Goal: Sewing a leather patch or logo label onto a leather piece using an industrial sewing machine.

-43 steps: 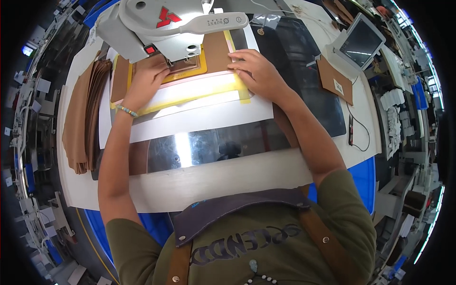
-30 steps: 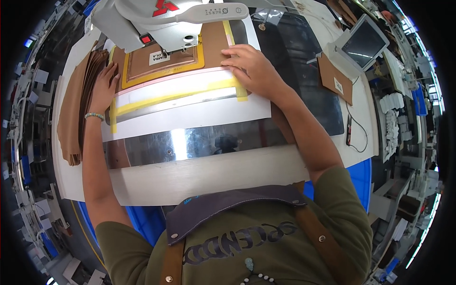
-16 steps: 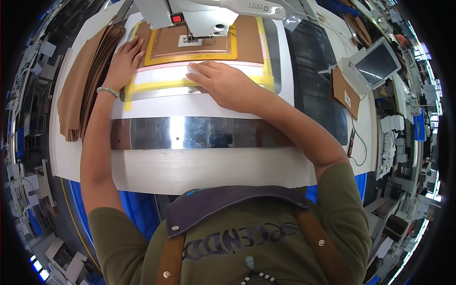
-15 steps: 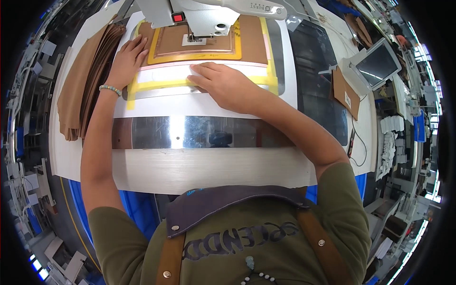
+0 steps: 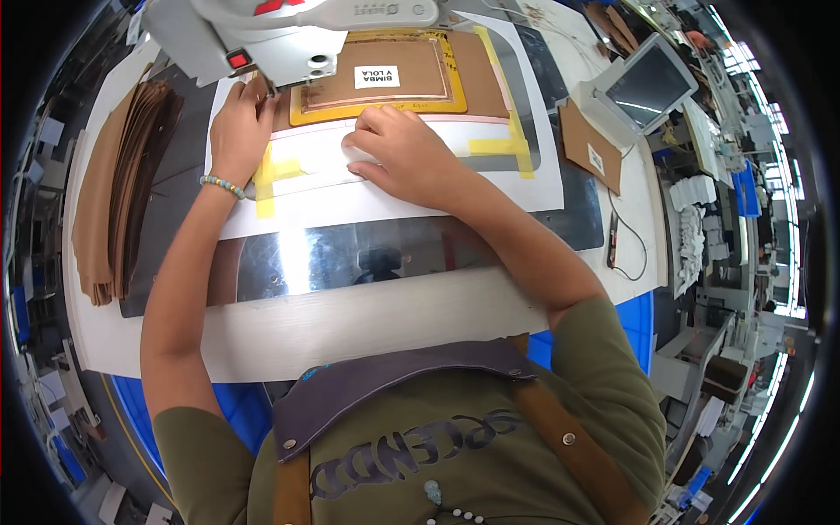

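Observation:
A taped template on white board point(image 5: 542, 192) lies under the white sewing machine head point(image 5: 245, 35). It holds a brown sheet point(image 5: 481, 79) and a yellow frame point(image 5: 378, 114) round a brown panel bearing a white printed label point(image 5: 376, 76). My left hand point(image 5: 242, 131) rests on the template's left side, fingertips close beside the needle area, partly shaded by the head. My right hand point(image 5: 398, 153) rests with bent fingers, thumb apart, on the pale strip just below the frame; neither hand visibly grips anything.
A stack of brown pieces point(image 5: 114, 192) lies at left. At right are a screen on a white stand point(image 5: 647, 79), a brown piece with a label point(image 5: 586, 140) and a small cabled tool point(image 5: 612, 241). Blue bins point(image 5: 634, 341) show below the table edge.
The template and frame have shifted right relative to the machine head, exposing the label. Both hands moved with it; my left hand is nearer the needle, my right hand's fingers more bent.

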Tool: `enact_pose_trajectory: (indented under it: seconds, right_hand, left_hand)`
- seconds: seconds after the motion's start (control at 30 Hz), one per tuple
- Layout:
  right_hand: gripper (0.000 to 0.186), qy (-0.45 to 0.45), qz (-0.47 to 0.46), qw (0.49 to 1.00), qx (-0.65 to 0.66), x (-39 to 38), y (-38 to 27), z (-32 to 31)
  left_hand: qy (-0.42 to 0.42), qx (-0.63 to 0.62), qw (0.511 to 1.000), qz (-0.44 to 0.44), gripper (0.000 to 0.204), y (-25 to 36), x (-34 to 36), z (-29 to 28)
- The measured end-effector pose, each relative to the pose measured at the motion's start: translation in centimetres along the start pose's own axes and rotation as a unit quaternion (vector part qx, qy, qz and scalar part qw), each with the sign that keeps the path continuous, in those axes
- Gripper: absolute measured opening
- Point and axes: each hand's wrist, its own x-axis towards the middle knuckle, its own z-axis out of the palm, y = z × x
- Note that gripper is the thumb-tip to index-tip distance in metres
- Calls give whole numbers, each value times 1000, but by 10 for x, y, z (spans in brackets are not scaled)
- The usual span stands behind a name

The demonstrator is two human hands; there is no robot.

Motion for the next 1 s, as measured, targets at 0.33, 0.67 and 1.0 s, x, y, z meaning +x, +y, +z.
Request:
enact_pose_trajectory:
  seconds: [0.33,0.67,1.0]
  right_hand:
    - [19,-13,36,995,90,-3,14,-6]
    - [17,0,33,992,121,2,12,-3]
    - [16,-41,115,978,168,-4,11,-6]
  left_hand:
    - [6,-1,1000,28,27,-35,24,9]
    - [207,-446,846,-207,16,-124,-44,-180]
    - [343,-66,887,-301,28,-137,-327,-369]
